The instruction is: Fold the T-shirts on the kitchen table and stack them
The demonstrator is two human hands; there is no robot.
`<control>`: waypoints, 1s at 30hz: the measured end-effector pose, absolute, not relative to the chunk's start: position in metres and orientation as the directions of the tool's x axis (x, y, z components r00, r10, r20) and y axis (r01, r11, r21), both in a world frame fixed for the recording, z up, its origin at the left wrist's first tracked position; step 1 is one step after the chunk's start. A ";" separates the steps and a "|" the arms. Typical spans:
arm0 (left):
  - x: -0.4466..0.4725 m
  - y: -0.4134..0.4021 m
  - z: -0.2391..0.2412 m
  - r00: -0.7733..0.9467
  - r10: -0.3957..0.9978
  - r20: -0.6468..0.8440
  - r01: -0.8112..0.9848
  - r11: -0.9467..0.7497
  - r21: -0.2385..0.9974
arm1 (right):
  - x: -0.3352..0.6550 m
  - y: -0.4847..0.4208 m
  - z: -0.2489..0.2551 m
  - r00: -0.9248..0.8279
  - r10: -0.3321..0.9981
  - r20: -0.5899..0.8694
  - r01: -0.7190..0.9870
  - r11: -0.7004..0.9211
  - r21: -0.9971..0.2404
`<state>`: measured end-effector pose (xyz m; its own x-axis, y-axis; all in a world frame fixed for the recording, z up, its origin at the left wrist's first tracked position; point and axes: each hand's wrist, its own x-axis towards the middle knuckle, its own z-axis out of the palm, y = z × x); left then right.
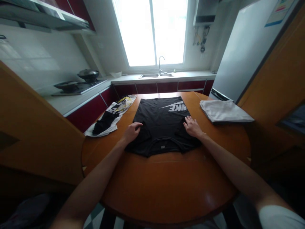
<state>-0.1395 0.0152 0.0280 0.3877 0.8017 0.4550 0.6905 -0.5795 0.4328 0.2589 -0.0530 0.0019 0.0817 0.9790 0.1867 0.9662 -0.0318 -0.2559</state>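
Note:
A black T-shirt (159, 122) with a white NIKE print lies spread on the wooden table, its collar toward me and the print upside down from here. Both sleeves are turned inward over the body. My left hand (132, 132) rests at the shirt's left edge by the sleeve, fingers loosely bent with a gap to the thumb. On the right sleeve lies my right hand (193, 127), its fingers spread flat on the cloth. Neither hand grips anything that I can see.
A crumpled white, black and yellow garment (111, 116) lies at the table's left edge. Folded white cloth (225, 111) sits at the right. Beyond the round table (171, 187) are a sink (156, 75), a stove with pans (88, 74) and a fridge (240, 51).

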 end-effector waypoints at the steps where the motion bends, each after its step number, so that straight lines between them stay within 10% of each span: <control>1: -0.138 0.016 0.027 0.394 0.796 0.459 0.689 -0.586 0.425 | 0.257 -0.053 0.000 0.070 0.984 0.162 0.969 -0.029 -0.246; 17: -0.134 0.014 0.026 0.420 0.776 0.470 0.685 -0.611 0.397 | 0.285 -0.059 0.023 0.226 0.926 0.304 0.891 -0.070 -0.449; 30: -0.165 0.024 0.037 0.303 0.827 0.473 0.755 -0.511 0.411 | 0.258 -0.063 0.007 0.087 0.974 0.209 0.950 -0.018 -0.313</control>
